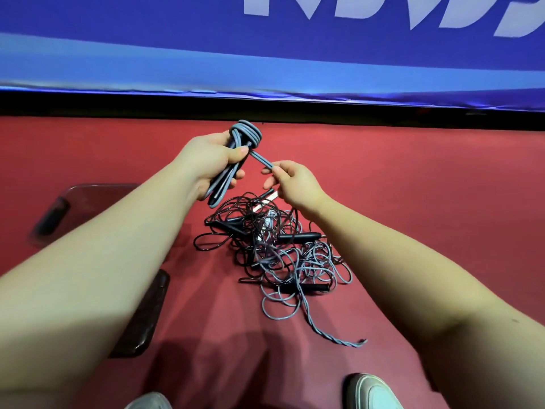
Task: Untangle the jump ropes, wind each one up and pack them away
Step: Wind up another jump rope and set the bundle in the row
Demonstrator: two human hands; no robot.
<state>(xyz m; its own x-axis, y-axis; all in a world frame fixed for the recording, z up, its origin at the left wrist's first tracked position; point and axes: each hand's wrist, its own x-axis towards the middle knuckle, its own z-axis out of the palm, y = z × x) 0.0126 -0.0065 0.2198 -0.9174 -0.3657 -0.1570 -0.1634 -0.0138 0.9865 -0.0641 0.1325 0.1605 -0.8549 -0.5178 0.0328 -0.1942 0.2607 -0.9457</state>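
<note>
Head view: one rope almost wound, a big pile left

Up in the air, over the red floor [413, 202]: one thick grey jump rope bundle [246, 134], folded long and wrapped round and round near the top. Gripped tight by the left hand [211, 163], with fingers and thumb curled round the folded part. Pinched by the right hand [295, 181], between thumb and fingertips: the short loose end [261, 160] of that same rope, pulled out to the side. Looks like the last wrap or tuck, so nearly done with this one. Not packed away yet.

Lots left to do, by the look of it. Just below the hands, down on the floor: a messy pile of thin black and grey ropes [265, 246], all looped over each other, with black stick handles [298, 237] poking out. Hard to tell how many ropes. None of these pulled free or wound.

Off to the left, flat on the floor: a see-through plastic tray or lid [88, 202], maybe for the packing. Cannot tell for sure.
</note>
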